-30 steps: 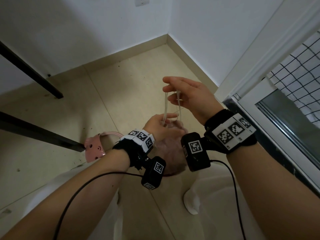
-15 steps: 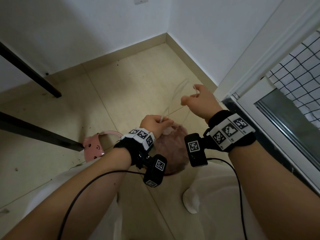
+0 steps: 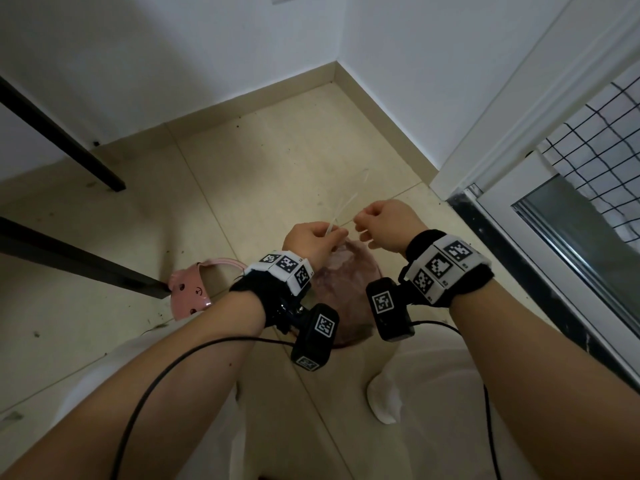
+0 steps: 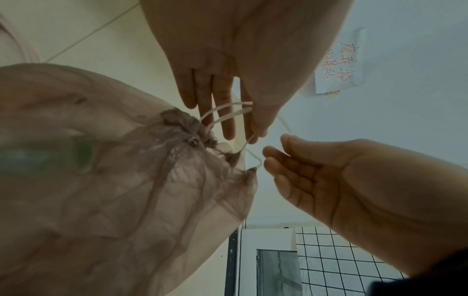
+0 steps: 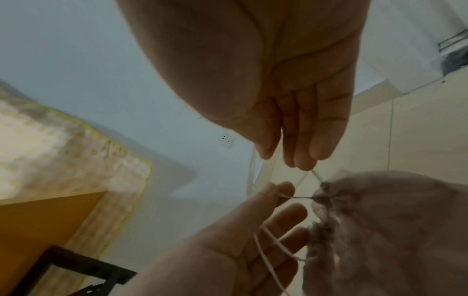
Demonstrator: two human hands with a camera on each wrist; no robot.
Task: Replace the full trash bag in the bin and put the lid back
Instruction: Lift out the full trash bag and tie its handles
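Observation:
A full pinkish translucent trash bag (image 3: 346, 289) hangs below my two hands, its mouth gathered shut (image 4: 187, 124). Thin white drawstrings (image 3: 341, 209) rise from the gathered neck. My left hand (image 3: 332, 235) pinches the drawstrings (image 4: 228, 109) between thumb and fingers, just above the bag (image 4: 101, 180). My right hand (image 3: 360, 225) is close beside it and pinches another strand (image 5: 301, 197) at its fingertips (image 5: 298, 162). A pink piece with a cartoon face (image 3: 188, 289) lies on the floor to the left; whether it is the bin or its lid I cannot tell.
Two black table legs (image 3: 79, 268) slant in from the left. A white-framed glass door (image 3: 554, 254) and a black mesh grid (image 3: 595, 140) run along the right. Walls meet in a corner ahead. My white-clad legs and a white foot (image 3: 384, 396) are below.
My right hand has come down from its raised position and moved close to the left hand, still with the string. The left hand has stayed just above the bag.

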